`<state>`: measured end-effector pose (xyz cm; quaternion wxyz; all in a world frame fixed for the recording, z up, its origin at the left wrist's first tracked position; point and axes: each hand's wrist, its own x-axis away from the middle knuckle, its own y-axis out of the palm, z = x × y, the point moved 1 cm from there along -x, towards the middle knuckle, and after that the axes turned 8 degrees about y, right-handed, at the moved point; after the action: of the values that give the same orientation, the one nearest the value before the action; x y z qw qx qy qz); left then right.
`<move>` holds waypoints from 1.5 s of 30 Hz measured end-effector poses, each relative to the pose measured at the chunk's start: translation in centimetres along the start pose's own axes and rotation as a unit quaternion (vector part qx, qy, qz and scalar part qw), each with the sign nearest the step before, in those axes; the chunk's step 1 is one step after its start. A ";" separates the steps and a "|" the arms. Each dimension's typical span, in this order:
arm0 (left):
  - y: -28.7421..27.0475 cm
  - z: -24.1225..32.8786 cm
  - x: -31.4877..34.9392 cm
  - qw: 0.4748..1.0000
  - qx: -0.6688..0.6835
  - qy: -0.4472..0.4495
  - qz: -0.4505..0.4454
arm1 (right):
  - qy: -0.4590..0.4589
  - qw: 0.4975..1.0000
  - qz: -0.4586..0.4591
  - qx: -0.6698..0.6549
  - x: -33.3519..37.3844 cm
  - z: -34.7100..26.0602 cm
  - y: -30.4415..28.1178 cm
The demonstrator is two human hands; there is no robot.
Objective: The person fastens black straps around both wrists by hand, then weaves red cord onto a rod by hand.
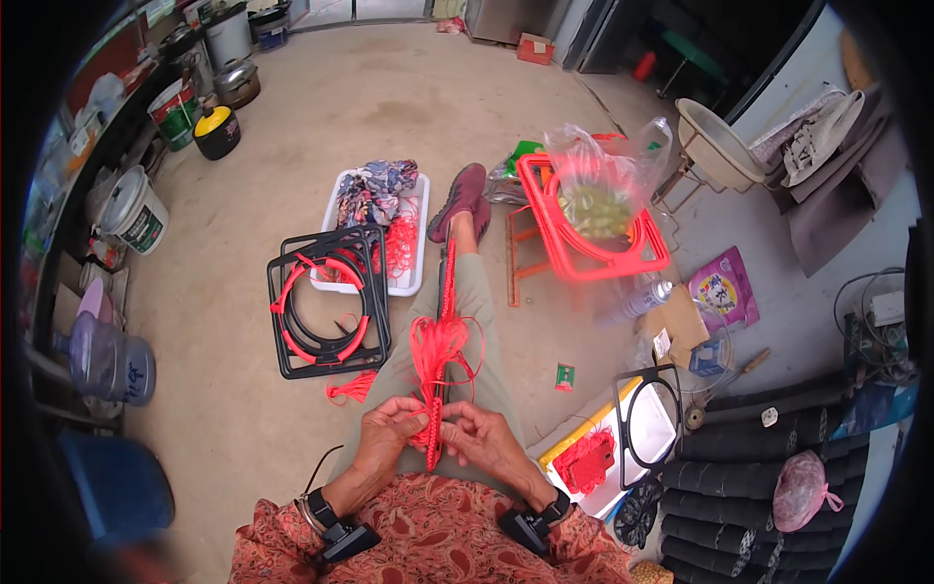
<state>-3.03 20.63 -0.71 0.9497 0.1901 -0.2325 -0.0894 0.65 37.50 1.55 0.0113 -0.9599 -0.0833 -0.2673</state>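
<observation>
Over my lap stands a narrow black frame (445,292), seen edge-on, with red cord braided along its edge. A loose bundle of red cord (440,348) hangs about its middle, with loops spreading to the right. My left hand (387,433) is closed at the left side of the braided red band (434,438), fingertips pinching red cord. From the other side my right hand (479,440) grips the band between bent fingers and thumb. The exact strand in each hand is too small to make out.
Left of my legs, a black frame with red wrapping (326,302) leans on a white basket (420,234) holding patterned cloth and red cord. A red stool (555,248) with a bag of green fruit stands front right. Beside my right arm is a white box (608,492) with red cord.
</observation>
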 end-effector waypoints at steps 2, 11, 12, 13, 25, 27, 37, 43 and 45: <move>-0.4 -0.4 -0.1 0.998 -0.052 -0.006 -0.038 | 0.004 1.000 0.009 0.015 0.2 0.1 0.0; 0.0 1.0 -0.5 0.993 -0.003 -0.083 -0.085 | -0.044 0.989 0.098 0.098 0.9 -0.1 -2.2; 0.1 1.5 -0.4 0.991 0.025 -0.096 -0.085 | -0.047 0.988 0.118 0.084 1.5 -1.7 -2.4; 0.3 2.2 -0.3 0.992 0.026 -0.096 -0.084 | -0.049 0.987 0.138 0.071 1.9 -3.0 -2.6; 1.5 2.4 -0.6 0.951 0.208 -0.142 -0.178 | -0.196 0.891 0.071 -0.403 1.2 -9.1 -2.7; 1.3 2.5 -0.6 0.948 0.221 -0.137 -0.181 | -0.189 0.857 0.025 -0.479 1.8 -9.5 -4.2; 1.3 2.1 -1.0 0.930 0.277 -0.157 -0.184 | -0.221 0.879 0.230 -0.355 8.3 -3.5 -15.0; 1.9 2.5 -0.9 0.935 0.259 -0.156 -0.186 | -0.048 0.930 0.364 -0.029 5.8 -0.3 -11.2; 1.8 2.3 -0.8 0.935 0.264 -0.148 -0.182 | -0.016 0.970 0.238 -0.051 4.0 -1.4 -7.1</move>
<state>-4.67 21.77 1.59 0.7874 0.4578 -0.3471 -0.2236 2.18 45.01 4.64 0.0247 -0.9557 0.1612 -0.2452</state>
